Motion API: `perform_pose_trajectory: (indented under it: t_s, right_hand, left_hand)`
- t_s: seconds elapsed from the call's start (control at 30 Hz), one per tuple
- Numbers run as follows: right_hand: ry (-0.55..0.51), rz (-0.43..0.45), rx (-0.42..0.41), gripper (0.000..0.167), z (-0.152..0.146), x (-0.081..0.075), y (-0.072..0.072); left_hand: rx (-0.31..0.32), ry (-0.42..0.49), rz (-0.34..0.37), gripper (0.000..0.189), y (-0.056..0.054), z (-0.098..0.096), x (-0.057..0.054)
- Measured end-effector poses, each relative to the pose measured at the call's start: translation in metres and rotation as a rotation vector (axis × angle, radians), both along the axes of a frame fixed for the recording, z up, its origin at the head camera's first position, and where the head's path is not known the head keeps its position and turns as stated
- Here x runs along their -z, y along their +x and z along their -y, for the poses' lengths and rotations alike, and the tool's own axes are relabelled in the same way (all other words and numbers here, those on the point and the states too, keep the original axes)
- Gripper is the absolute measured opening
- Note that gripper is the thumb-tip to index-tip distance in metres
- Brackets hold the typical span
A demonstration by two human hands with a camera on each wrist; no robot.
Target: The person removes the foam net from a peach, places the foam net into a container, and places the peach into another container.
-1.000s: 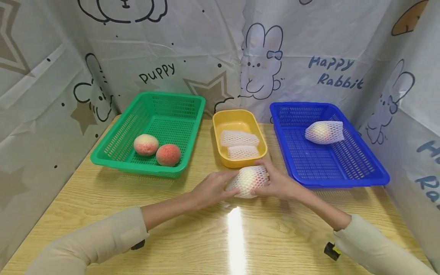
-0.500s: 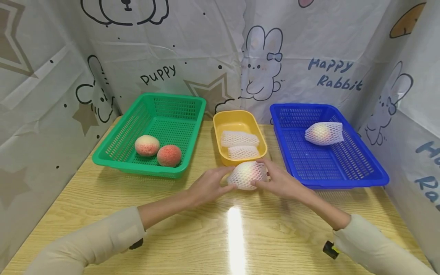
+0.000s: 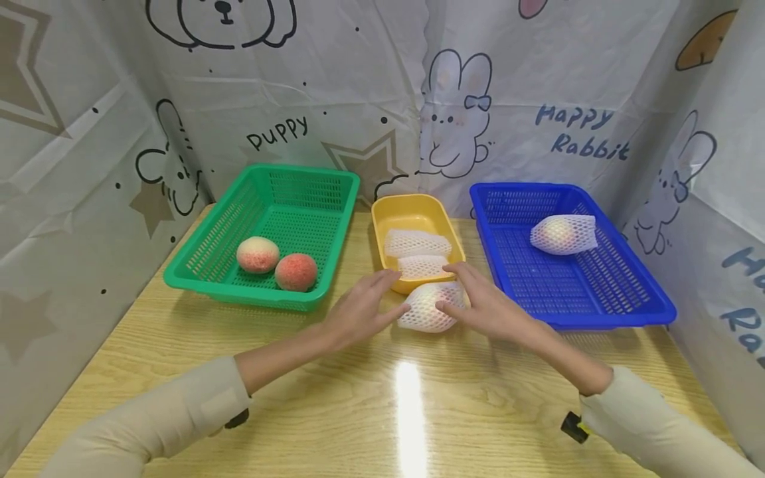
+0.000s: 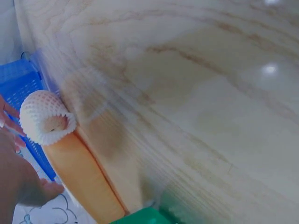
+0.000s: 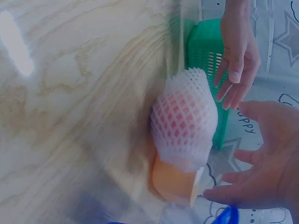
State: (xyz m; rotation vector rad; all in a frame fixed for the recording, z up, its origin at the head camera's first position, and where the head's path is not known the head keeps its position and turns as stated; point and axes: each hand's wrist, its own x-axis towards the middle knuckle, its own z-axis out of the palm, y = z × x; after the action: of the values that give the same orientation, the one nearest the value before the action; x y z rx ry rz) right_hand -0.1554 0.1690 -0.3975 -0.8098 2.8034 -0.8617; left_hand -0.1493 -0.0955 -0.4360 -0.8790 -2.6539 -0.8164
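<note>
A peach in a white foam net sleeve [image 3: 429, 311] lies on the table against the near end of the yellow tray. Its sleeve's open end, with the fruit showing inside, faces the left wrist view. My left hand [image 3: 356, 312] hovers at its left side, fingers spread and extended toward the tray. On the other side, my right hand [image 3: 493, 309] is also spread, its thumb passing in front of the net in the head view. The right wrist view shows a gap between both hands and the wrapped peach [image 5: 183, 119]. Neither hand holds anything.
Two bare peaches sit in the green basket [image 3: 239, 292] at left. The yellow tray [image 3: 406, 202] in the middle has two flat foam net sleeves [image 3: 418, 242]. The blue basket [image 3: 597, 318] at right contains another net-wrapped peach [image 3: 563, 235]. A printed cloth hangs behind.
Both hands held the wrapped peach a second ago. They have let go of it and spread apart, and it has shifted slightly toward the tray.
</note>
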Motion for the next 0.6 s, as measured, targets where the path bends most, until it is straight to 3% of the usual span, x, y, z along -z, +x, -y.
perform_pose_trajectory:
  t_s: [0.17,0.3,0.43,0.6]
  right_hand:
    - [0.083,-0.13,0.033,0.07,-0.001,-0.01,-0.006]
    - [0.137,-0.18,0.06,0.07,-0.003,-0.014,-0.011]
    - [0.133,-0.136,0.052,0.071,-0.004,-0.013,-0.011]
    - [0.114,-0.076,-0.002,0.073,0.0,-0.005,-0.005]
  left_hand:
    - [-0.061,-0.044,-0.046,0.066,-0.005,0.0,-0.007]
    - [-0.082,-0.077,-0.088,0.069,-0.01,0.001,-0.012]
    - [-0.117,-0.111,0.017,0.073,-0.01,0.002,-0.013]
    - [-0.131,-0.116,0.165,0.071,-0.006,0.002,-0.006]
